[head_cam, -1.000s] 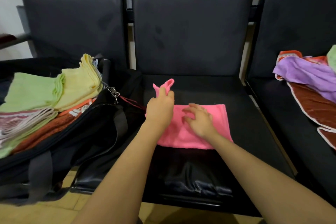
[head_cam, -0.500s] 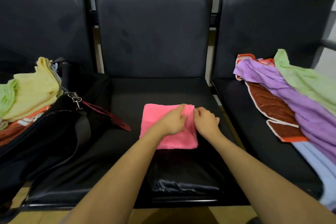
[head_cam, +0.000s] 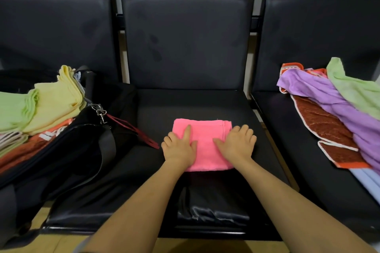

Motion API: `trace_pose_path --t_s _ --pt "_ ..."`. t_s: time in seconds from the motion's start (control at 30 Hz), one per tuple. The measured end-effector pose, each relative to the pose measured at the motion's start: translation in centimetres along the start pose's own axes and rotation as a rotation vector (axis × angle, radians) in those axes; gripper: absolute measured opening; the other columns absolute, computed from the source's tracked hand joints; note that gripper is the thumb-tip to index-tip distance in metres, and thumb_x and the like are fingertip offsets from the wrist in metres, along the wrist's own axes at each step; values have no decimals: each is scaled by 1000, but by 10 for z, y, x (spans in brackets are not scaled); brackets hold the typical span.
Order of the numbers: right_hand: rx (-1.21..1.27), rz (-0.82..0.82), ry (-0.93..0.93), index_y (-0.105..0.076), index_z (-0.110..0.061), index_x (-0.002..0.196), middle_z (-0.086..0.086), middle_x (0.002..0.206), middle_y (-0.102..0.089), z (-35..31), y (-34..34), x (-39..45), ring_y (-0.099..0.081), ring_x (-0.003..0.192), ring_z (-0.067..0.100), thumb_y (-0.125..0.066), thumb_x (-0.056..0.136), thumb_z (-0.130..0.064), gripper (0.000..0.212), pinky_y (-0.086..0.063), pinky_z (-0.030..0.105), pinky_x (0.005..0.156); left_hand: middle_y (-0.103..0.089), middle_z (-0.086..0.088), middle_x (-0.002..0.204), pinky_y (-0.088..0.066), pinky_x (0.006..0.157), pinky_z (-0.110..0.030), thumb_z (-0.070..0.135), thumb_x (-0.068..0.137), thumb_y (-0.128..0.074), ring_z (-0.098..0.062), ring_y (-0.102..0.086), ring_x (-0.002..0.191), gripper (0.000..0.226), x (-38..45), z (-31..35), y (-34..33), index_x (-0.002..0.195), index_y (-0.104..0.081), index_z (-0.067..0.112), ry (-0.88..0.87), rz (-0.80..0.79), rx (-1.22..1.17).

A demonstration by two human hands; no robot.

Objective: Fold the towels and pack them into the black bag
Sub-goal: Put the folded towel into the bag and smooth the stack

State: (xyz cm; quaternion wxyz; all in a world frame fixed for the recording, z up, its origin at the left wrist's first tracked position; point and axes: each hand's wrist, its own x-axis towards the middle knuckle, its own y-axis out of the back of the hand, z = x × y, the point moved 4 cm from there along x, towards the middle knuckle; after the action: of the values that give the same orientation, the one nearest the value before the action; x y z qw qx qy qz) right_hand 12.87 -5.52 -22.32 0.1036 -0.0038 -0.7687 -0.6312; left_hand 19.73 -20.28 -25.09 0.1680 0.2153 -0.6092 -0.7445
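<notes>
Both hands [head_cam: 179,148] [head_cam: 236,144] now spread — flattening pink towel [head_cam: 205,144]

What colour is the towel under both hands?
Pink: the folded towel on the middle seat, seen in the head view.

Dim, soft indoor light; wide-angle bending and slight blur at edges.

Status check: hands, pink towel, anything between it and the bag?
Left hand and right hand flat on folded pink towel, middle seat. Black bag open at left, part filled. Red tag lies between.
</notes>
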Motion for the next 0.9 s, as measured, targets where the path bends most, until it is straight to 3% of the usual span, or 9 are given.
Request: trace_pose_path --t_s 0.07,0.2,0.27,0.33,0.4,0.67,0.9 --pt "-44 -71 -15 -51 -7 118 12 128 -41 1 -4 4 -39 118 28 -53 86 -61 63 -31 37 99 -36 -20 130 -31 100 -42 50 99 -26 -34 -43 114 56 -1 1 2 150 -6 36 -7 35 -39" --pt "53 -179 -1 -59 -11 113 12 131 -42 -6 -8 4 -38 122 30 -51 92 -49 43 -28 40 103 -38 -16 122 -39 89 -41 24 99 -32 -33 -52 101 49 -4 0 5 146 -18 29 -30 42 -129" --pt "137 -137 69 -48 -10 126 11 128 -49 -15 -2 0 -45 120 29 -47 96 -39 42 -32 41 101 -34 -16 125 -42 82 -41 18 97 -33 -33 -53 99 52 -7 0 11 146 -17 27 -77 40 -171" --pt "325 -127 115 -41 -8 128 10 119 -57 -25 9 -6 -56 108 29 -44 99 -32 38 -42 41 87 -31 -17 131 -41 77 -39 21 99 -31 -35 -54 98 49 -11 -2 25 146 -19 25 -126 68 -206" --pt "426 -97 152 -39 -8 126 10 110 -59 -37 24 -12 -59 95 29 -40 100 -28 33 -42 36 72 -30 -18 134 -39 73 -38 24 100 -29 -37 -56 97 46 -14 -7 44 146 -22 23 -152 135 -184" --pt "493 72 321 -38 -9 116 8 100 -58 -101 97 -24 -59 83 28 -36 101 -29 26 -46 41 70 -35 -15 125 -35 68 -37 15 99 -32 -33 -54 99 52 -33 -49 131 148 -17 22 -79 385 71" --pt "593 132 441 -38 -8 114 2 89 -50 -183 141 -62 -49 73 23 -36 101 -33 28 -36 35 63 -39 -15 118 -39 64 -38 15 100 -31 -34 -57 88 29 -54 -133 194 129 -36 14 -2 512 93"
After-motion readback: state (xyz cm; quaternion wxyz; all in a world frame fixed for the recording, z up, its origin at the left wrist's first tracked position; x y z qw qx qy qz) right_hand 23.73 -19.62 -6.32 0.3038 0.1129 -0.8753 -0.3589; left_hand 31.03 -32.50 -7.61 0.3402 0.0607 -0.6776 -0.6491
